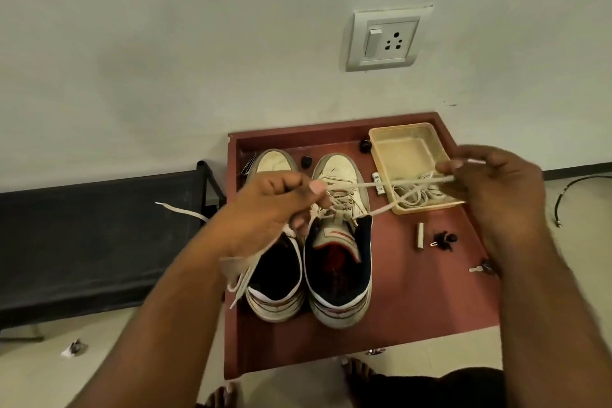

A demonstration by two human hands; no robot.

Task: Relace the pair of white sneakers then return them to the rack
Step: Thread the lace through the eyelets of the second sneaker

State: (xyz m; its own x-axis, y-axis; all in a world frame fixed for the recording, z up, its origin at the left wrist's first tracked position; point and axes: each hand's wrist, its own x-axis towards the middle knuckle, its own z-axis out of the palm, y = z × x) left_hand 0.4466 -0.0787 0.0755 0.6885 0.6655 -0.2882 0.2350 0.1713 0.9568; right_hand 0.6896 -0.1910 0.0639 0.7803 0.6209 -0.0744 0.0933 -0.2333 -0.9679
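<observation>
Two hands, one lace pulled taut.

My left hand (281, 205) and right hand (490, 182) each pinch the lace (381, 183), stretched left-to-right above the right sneaker (341, 235). That sneaker sits below, nearer my left hand, beside the left sneaker (275, 275) on the red counter (414, 291).

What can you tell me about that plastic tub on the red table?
The plastic tub is a shallow, rectangular, translucent beige container with rounded corners and no lid. It sits upright at the far right corner of the red table, near the wall. Coiled pale laces lie in its near end; the far end looks bare. The right hand hovers over its near right edge, hiding that part.
</observation>
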